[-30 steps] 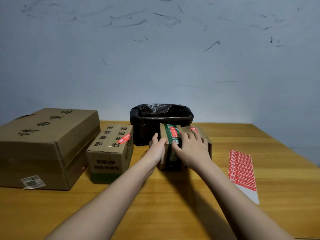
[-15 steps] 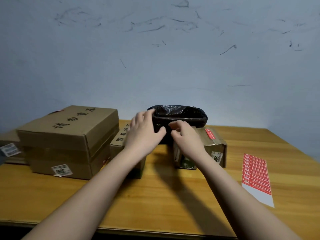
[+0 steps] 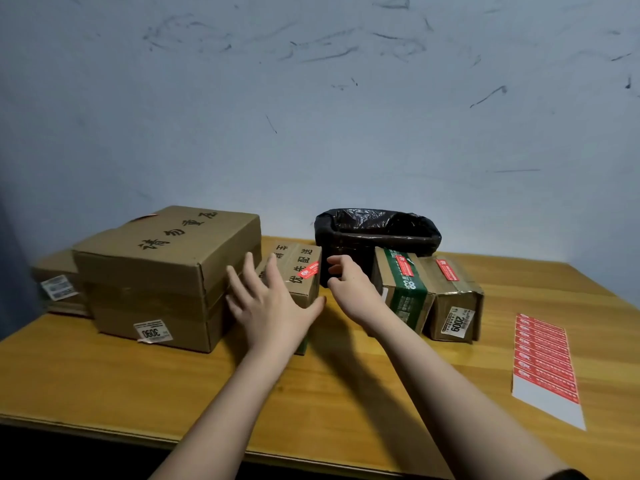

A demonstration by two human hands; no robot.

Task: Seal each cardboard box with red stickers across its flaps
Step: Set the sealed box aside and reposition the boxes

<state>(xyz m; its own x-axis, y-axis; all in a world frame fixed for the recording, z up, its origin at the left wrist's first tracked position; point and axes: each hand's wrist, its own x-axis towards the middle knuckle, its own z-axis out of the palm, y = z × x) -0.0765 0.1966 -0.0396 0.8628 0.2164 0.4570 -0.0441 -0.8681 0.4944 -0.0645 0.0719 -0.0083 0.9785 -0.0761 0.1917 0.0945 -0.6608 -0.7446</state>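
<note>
Head view, the only one you get: your left hand (image 3: 268, 306) is spread wide, fingers straight, holding nothing, hovering in front of the small box (image 3: 299, 271) in the middle of the surface (image 3: 346, 393). Your right hand (image 3: 349, 289) is loosely curled just right of that box and in front of the bin (image 3: 377, 233), with nothing in it that I can see.

The small box carries one sticker (image 3: 308, 270) over its top right edge. To its right sit the green box (image 3: 403, 289) and, touching it, the plain box (image 3: 453, 299), each with a red strip on top. The big box (image 3: 166, 275) on the left rests on a flatter one (its seam is hidden from here, though a red tab peeks out at the back). The sticker sheet (image 3: 545, 362) lies well apart on your right, and most of its rows are still full.

Now the handling, as a judgement. These cartons look stiff at the corners and springy along the flaps, and the small ones are probably light enough to skid on the smooth wood. Take the small box by its two side walls, low down, not by the top. Press a flap flat with open fingers before any sticker goes on. The stickers will be thin and quick to curl, so pinch one by a corner only.
</note>
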